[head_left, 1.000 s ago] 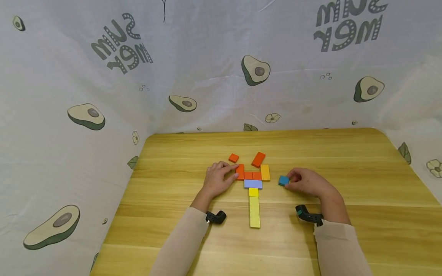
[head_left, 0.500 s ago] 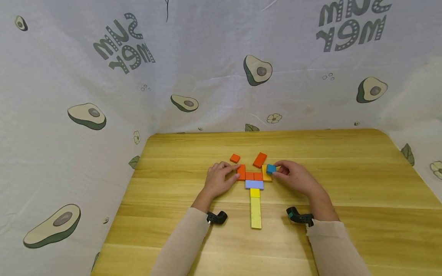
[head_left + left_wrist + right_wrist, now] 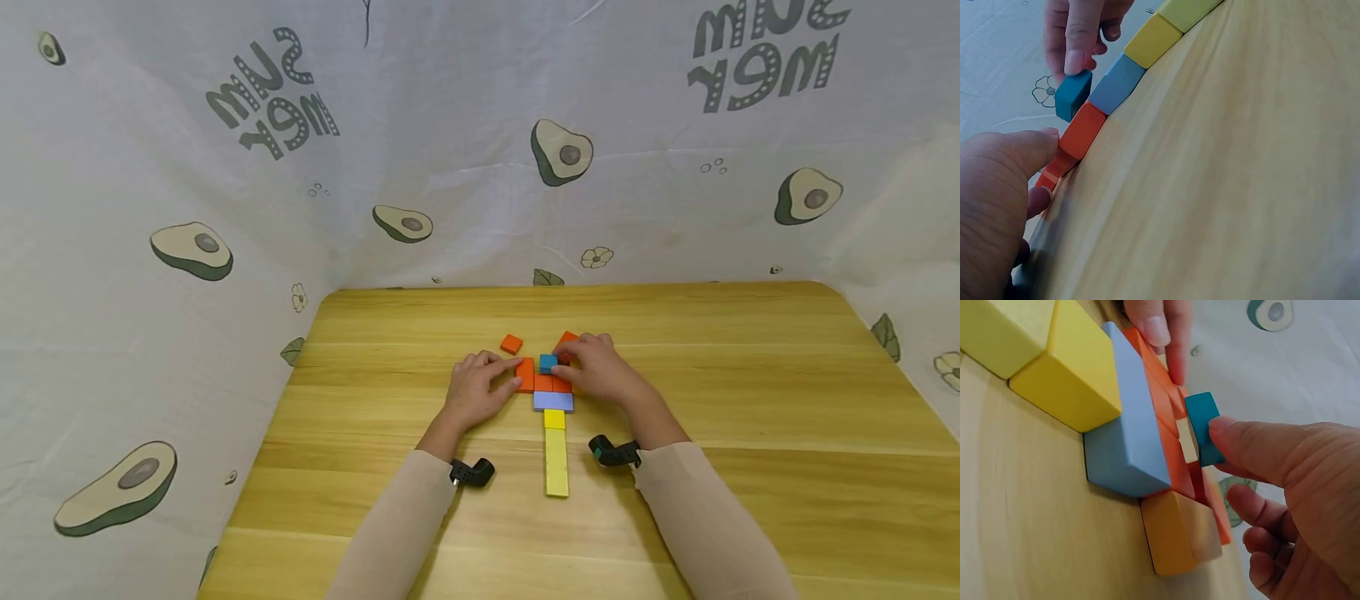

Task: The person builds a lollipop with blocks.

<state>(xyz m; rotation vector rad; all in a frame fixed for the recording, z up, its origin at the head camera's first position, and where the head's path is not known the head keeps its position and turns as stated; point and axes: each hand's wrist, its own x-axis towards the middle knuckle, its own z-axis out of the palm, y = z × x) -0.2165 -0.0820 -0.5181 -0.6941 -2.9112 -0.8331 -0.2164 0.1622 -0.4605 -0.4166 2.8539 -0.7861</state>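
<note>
In the head view, my right hand [image 3: 603,371] pinches a small blue square block [image 3: 548,364] over the far side of two small orange blocks [image 3: 543,383]. The right wrist view shows the blue block [image 3: 1204,428] between thumb and finger, tilted above the arrangement. At its left side, my left hand [image 3: 476,387] holds an upright orange rectangular block [image 3: 527,375] with thumb and index finger. Below the small orange pair lie a lavender-blue block [image 3: 553,402], a yellow square [image 3: 554,419] and a long pale yellow block [image 3: 557,462]. My right hand hides the orange-yellow block [image 3: 1172,531] in the head view.
Beyond the arrangement, a loose orange square [image 3: 512,343] and an orange-red rectangular block [image 3: 567,339] lie on the wooden table [image 3: 420,325]. The right hand partly covers the latter. A white patterned cloth [image 3: 465,167] hangs behind the table.
My right hand has carried the blue block leftward from the table's right side, past the orange-yellow block, to above the middle of the arrangement. The left hand keeps its place.
</note>
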